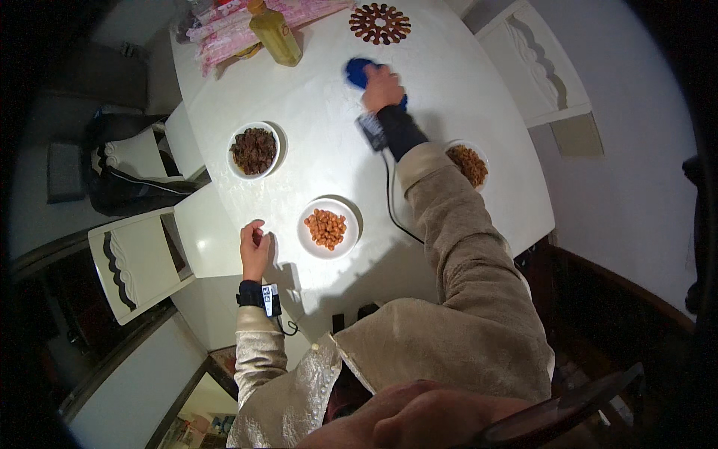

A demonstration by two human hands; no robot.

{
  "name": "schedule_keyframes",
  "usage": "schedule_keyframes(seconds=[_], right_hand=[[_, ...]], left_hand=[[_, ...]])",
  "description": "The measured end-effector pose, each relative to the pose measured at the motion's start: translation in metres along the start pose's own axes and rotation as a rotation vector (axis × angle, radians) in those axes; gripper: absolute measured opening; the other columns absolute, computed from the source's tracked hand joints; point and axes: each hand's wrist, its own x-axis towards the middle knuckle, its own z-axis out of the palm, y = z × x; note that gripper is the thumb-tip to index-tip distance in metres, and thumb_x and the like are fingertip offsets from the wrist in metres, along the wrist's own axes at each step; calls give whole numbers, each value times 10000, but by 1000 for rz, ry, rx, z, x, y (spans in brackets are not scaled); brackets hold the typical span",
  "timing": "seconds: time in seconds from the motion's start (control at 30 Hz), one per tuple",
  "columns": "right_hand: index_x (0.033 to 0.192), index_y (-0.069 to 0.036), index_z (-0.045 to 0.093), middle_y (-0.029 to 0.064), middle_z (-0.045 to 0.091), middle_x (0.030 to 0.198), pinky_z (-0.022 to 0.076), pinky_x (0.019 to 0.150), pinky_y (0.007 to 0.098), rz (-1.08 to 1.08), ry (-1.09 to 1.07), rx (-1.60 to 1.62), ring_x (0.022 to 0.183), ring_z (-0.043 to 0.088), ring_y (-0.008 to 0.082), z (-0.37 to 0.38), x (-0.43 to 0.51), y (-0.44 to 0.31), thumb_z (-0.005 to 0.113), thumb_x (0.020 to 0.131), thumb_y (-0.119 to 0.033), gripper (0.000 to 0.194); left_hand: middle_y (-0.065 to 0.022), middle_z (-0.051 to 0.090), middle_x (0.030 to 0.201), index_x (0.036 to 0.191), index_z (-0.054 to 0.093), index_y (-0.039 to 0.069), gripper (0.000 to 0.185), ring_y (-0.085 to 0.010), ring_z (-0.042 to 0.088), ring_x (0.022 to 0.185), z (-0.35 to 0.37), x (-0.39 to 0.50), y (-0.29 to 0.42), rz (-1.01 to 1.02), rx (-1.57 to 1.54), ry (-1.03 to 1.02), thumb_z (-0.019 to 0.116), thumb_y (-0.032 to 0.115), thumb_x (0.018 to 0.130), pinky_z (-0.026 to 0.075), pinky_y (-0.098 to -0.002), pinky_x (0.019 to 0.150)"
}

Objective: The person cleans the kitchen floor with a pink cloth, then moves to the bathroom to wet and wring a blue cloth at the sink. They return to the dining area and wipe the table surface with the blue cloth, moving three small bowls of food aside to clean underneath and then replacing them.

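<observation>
My right hand (385, 88) reaches far across the white table (314, 106) and presses on a blue cloth (360, 72), which is partly hidden under it and blurred. Close to the table's left edge is my left hand (256, 250), its fingers loosely curled with nothing seen in them. A white dish of peanuts (325, 229) stands to the right of that hand. Farther off on the left is a white bowl of dark brown food (253, 150). Another white bowl with brown food (470, 166) is partly covered by my right sleeve.
A bottle of yellowish liquid (276, 35) stands beside pink patterned packages (224, 39) at the far left. A brown wooden trivet (380, 23) lies at the far edge. White chairs (140, 264) (538, 67) flank the table. A black cable (391, 202) trails from my right wrist.
</observation>
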Motion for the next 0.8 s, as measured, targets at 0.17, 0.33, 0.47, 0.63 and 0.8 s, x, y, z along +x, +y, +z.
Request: schedule_keyframes(seconds=[0.17, 0.33, 0.47, 0.63, 0.8], right_hand=[[984, -215, 669, 102, 586, 991, 497, 828, 442, -450, -351, 162, 970, 602, 324, -44, -106, -27, 555, 845, -144, 192], [999, -126, 659, 128, 621, 984, 471, 865, 422, -464, -86, 468, 960, 596, 334, -43, -44, -55, 581, 776, -24, 258], [1192, -307, 643, 25, 594, 1197, 498, 893, 443, -398, 82, -52, 1066, 568, 320, -1, 7, -84, 584, 818, -54, 456], [952, -271, 670, -9, 606, 1043, 503, 755, 464, -742, 15, 217, 965, 588, 281, -17, -120, -41, 582, 780, -47, 296], [939, -228, 650, 35, 578, 1099, 424, 861, 464, -455, -222, 187, 1027, 536, 285, -92, -335, 77, 657, 694, 36, 360]], left_hand=[[-14, 468, 944, 1125, 614, 67, 336, -117, 474, 823, -20, -23, -4, 45, 8, -5, 636, -16, 800, 439, -240, 763], [-21, 462, 962, 1126, 622, 81, 335, -119, 473, 823, -30, -27, -14, 64, 9, -8, 645, -8, 804, 442, -244, 748], [-24, 462, 964, 1129, 619, 71, 332, -120, 473, 831, -17, -15, -20, 103, 1, -25, 645, -5, 807, 439, -242, 742], [-24, 476, 952, 1131, 620, 69, 344, -127, 482, 847, -10, -25, -29, 135, 16, -13, 648, 2, 795, 443, -249, 757], [-28, 485, 993, 1154, 623, 79, 345, -133, 488, 860, 6, -53, -38, 120, 23, -80, 648, 35, 812, 441, -258, 811]])
